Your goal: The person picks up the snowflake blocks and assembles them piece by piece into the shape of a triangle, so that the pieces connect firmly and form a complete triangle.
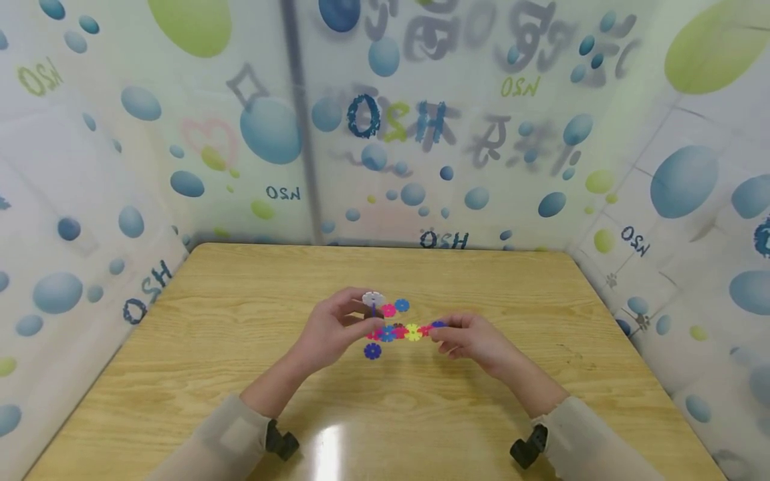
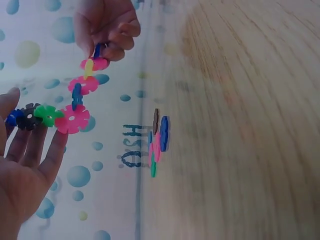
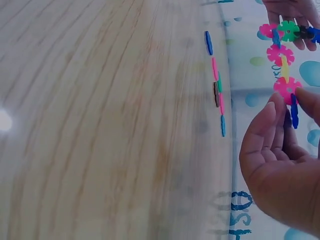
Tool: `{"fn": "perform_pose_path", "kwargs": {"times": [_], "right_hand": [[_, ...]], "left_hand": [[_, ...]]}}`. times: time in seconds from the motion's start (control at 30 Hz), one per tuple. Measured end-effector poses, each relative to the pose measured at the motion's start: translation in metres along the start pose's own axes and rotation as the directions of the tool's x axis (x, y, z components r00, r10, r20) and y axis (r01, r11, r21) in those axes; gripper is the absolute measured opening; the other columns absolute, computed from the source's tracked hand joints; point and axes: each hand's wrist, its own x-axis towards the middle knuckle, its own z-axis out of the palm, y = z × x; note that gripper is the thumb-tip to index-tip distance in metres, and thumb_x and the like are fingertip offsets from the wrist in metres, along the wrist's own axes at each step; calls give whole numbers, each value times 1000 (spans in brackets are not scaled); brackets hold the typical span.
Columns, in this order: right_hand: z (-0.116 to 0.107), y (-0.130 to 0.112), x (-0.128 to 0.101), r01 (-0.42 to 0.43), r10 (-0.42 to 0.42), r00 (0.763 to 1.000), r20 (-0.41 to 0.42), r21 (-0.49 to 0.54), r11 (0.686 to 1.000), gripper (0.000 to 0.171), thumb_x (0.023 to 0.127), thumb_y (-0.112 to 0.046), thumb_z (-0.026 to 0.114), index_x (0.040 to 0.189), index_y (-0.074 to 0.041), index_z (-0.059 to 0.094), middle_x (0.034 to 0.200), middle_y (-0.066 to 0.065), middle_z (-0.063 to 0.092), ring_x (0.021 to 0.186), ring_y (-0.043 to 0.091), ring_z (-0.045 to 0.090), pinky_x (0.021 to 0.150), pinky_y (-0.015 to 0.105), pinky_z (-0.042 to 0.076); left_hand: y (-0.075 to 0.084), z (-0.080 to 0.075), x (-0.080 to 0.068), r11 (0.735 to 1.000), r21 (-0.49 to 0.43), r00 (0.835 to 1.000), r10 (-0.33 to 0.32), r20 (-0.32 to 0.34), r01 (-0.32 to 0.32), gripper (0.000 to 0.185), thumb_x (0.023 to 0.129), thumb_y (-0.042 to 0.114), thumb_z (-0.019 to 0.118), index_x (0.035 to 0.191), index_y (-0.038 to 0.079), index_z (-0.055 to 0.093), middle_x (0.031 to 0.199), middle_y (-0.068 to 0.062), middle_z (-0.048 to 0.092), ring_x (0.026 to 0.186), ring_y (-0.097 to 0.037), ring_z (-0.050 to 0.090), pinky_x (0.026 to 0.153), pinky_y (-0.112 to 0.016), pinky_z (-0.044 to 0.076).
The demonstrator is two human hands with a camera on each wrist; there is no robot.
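A chain of notched plastic flower discs (image 1: 412, 332) runs between my two hands above the table. My left hand (image 1: 333, 329) holds one end between thumb and fingers, around a blue disc (image 2: 14, 118) and a black disc (image 2: 30, 117). Beyond them are a green disc (image 2: 49, 116) and a pink disc (image 2: 73, 119), linked edge to edge. A white disc (image 1: 373, 298) shows by the left fingertips in the head view. My right hand (image 1: 478, 342) pinches the other end, at a pink disc (image 3: 287, 88) with a dark blue disc (image 3: 294, 111) slotted in it.
Several loose discs lie on the wooden table (image 1: 240, 307), among them a dark blue one (image 1: 372, 351), a light blue one (image 1: 402, 305) and a pink one (image 1: 389, 310). Patterned curtains (image 1: 385, 153) stand behind the table's far edge and at both sides.
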Motion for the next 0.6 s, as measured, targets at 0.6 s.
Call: {"fn": "perform_pose_path", "kwargs": {"times": [0.6], "right_hand": [[2,5,29,-24,16,998,-64,-114,993,46,110,-43,66,137,-6,74,126,11,77,107,20,73,92,33,63]], "left_hand": [[1,-17,-11,994,-27,995,-101,5,101,35,98,13,85,131,15,71,125,-22,75,108,-22,79,87,-32,67]]}}
